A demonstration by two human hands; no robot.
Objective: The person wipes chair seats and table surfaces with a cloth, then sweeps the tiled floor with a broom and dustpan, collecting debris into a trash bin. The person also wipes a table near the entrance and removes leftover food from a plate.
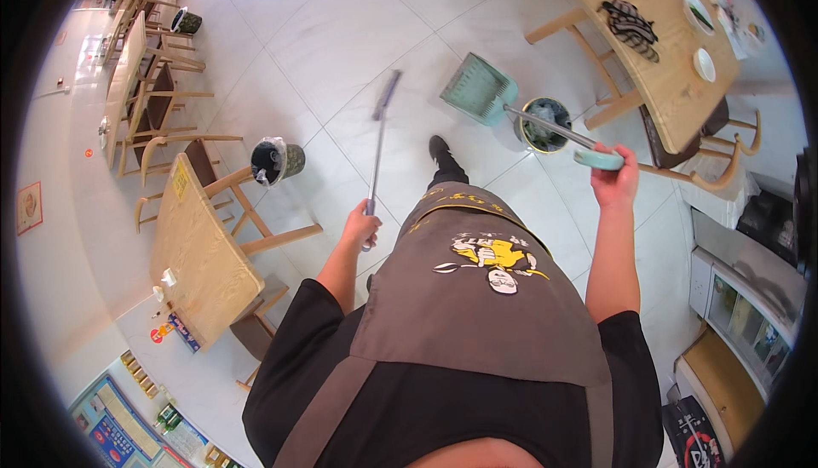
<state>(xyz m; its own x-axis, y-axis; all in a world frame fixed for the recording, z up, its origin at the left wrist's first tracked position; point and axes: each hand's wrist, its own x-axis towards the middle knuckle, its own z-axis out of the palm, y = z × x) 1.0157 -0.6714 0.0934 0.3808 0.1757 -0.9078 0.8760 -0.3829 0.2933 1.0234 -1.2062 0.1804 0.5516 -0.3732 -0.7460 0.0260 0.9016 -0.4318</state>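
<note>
left grip [364, 227]: curled closed | left forearm [339, 274]: forward | right grip [617, 180]: curled closed | right forearm [613, 259]: forward

Taken by the left of two head-worn fisheye cameras, directed steeply down and forward over the apron [469, 332] (close beneath the lens) to the tiled floor [319, 63] farther off, bending straight edges toward the rim.

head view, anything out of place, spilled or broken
A crumpled, dark striped cloth or bag lies on the upper-right table near a white bowl, as if dropped. The dustpan in the right hand shows no evident damage; the broom in the left hand is blurred at its head.
</note>
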